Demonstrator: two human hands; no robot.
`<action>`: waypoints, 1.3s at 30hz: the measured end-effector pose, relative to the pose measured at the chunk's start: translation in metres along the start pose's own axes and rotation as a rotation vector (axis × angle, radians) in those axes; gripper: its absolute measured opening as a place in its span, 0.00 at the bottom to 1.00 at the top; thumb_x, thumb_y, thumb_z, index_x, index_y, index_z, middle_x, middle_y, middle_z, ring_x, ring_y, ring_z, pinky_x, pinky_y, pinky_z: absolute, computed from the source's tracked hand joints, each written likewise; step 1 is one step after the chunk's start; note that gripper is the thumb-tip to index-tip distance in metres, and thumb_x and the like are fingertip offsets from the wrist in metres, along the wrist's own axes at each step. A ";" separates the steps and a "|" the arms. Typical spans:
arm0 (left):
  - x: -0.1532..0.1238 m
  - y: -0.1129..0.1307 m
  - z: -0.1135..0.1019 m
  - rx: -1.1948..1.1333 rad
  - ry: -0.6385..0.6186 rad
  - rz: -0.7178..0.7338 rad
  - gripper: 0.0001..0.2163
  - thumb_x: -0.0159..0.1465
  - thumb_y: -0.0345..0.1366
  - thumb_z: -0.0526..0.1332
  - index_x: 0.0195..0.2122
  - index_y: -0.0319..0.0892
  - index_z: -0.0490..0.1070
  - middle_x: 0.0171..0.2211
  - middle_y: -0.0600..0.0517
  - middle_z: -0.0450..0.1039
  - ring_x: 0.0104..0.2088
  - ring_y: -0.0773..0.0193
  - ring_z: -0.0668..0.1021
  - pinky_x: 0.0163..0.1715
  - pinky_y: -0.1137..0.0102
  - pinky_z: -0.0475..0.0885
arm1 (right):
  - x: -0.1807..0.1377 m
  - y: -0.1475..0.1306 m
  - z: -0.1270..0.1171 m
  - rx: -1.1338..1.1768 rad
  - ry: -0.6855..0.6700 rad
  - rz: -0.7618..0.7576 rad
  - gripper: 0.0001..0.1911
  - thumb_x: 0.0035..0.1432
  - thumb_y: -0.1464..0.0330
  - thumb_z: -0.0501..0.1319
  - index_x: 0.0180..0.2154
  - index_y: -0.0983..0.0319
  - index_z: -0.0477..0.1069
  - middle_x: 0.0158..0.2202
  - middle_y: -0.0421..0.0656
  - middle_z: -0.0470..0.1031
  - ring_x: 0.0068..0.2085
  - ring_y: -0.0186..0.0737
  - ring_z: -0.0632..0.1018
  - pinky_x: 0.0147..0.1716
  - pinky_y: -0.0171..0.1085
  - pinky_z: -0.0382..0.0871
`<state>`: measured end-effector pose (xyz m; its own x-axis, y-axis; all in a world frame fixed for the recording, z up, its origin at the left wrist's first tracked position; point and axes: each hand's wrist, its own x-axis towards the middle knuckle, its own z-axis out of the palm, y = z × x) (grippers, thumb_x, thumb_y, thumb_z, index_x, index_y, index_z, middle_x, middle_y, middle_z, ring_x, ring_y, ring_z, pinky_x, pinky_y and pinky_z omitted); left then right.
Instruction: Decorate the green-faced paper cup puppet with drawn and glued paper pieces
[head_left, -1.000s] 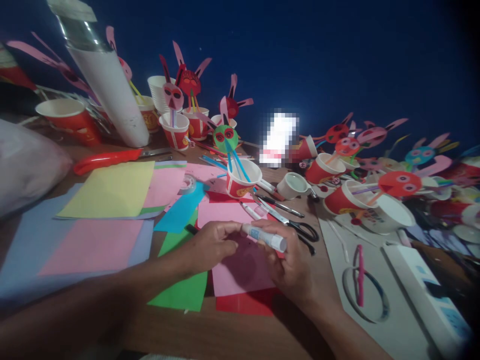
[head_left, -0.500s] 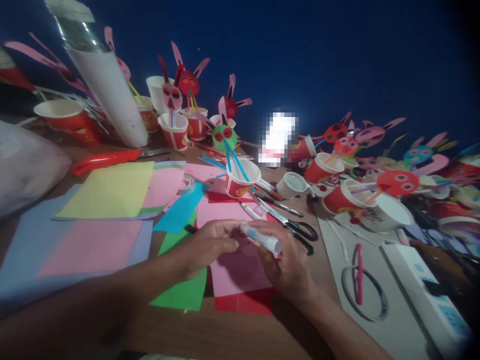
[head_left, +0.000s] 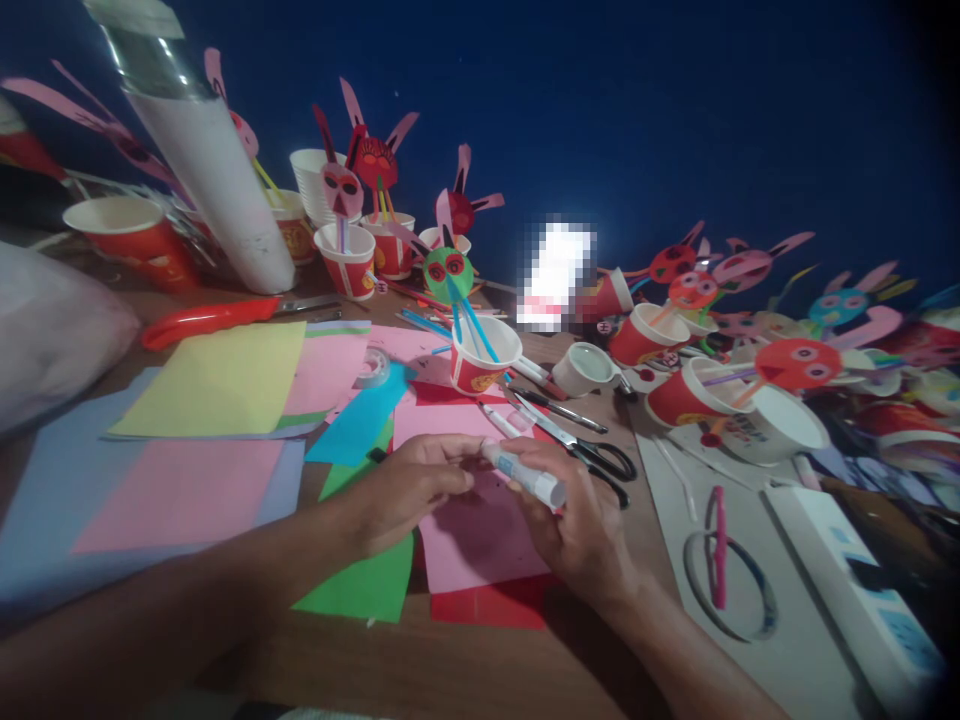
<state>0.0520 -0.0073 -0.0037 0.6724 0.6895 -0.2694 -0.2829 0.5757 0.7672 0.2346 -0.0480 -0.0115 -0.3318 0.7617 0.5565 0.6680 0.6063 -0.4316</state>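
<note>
A white glue stick (head_left: 526,480) lies slanted in my right hand (head_left: 574,515), whose fingers wrap round it. Its tip meets the fingertips of my left hand (head_left: 420,490). The left fingers are drawn together there, and whatever they pinch is too small or hidden to make out. Under both hands lies a pink paper sheet (head_left: 480,550) with red paper (head_left: 487,610) beneath it. Green paper (head_left: 360,585) and a blue paper strip (head_left: 360,415) are beside my left hand. Black-handled scissors (head_left: 600,460) rest just beyond my right hand.
Paper cups with paper rabbit heads on straws, one a green rabbit head (head_left: 448,272), stand along the back. A white thermos (head_left: 214,180) rises at left near an orange-red cutter (head_left: 206,322). Yellow paper (head_left: 214,380) lies left; a power strip (head_left: 847,590) sits right.
My left hand has shifted very slightly up and left, and the glue stick's tip stays at its fingertips. The things on the table lie as before.
</note>
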 end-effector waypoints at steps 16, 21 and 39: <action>0.000 0.004 -0.001 0.042 0.089 -0.036 0.13 0.50 0.23 0.58 0.37 0.35 0.74 0.31 0.49 0.74 0.31 0.68 0.72 0.35 0.74 0.63 | 0.001 0.003 -0.001 -0.011 0.038 0.022 0.14 0.58 0.71 0.55 0.46 0.60 0.60 0.44 0.48 0.74 0.46 0.42 0.75 0.42 0.41 0.72; -0.001 0.005 -0.002 0.223 0.088 -0.006 0.12 0.51 0.23 0.55 0.35 0.36 0.74 0.28 0.52 0.73 0.27 0.69 0.70 0.30 0.74 0.61 | 0.001 0.002 0.000 0.031 0.045 0.052 0.14 0.57 0.72 0.56 0.46 0.60 0.59 0.44 0.48 0.73 0.45 0.42 0.75 0.42 0.42 0.71; -0.003 0.005 0.000 0.648 0.118 0.086 0.15 0.50 0.24 0.51 0.36 0.38 0.72 0.33 0.52 0.72 0.35 0.63 0.72 0.33 0.72 0.65 | 0.003 -0.003 0.002 0.032 0.080 0.057 0.12 0.58 0.70 0.54 0.45 0.59 0.61 0.42 0.46 0.75 0.44 0.42 0.76 0.39 0.40 0.72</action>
<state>0.0485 -0.0062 0.0003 0.5756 0.7862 -0.2249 0.1606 0.1610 0.9738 0.2303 -0.0469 -0.0096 -0.2389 0.7751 0.5850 0.6618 0.5708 -0.4860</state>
